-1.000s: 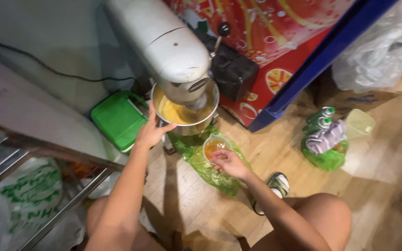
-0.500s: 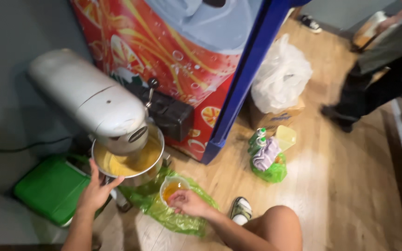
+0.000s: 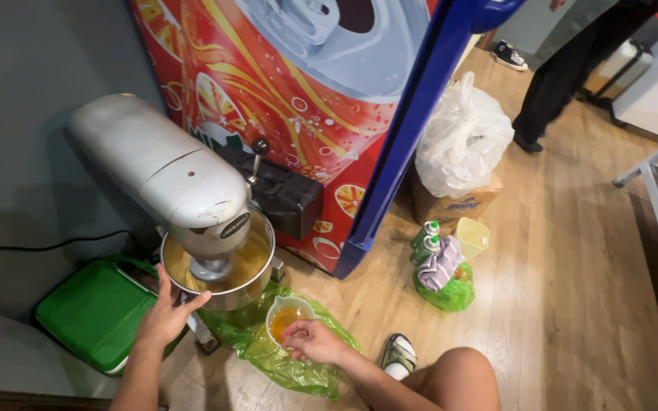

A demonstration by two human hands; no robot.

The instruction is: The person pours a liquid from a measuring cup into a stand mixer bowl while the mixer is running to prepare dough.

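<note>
Resting right hand (image 3: 312,342) fingers on the small bowl (image 3: 285,317) rim

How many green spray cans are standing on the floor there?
2 green spray cans: one nearer the blue cooler door, the other beside it against the purple cloth. More may be hidden behind that cloth.

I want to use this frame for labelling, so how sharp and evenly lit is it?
Head view: the left hand on the mixer bowl and the right hand at the small bowl are sharp; soft light, dim grey wall on the left, mild glare on the wooden floor; wide-angle lens bends the blue post.
</note>
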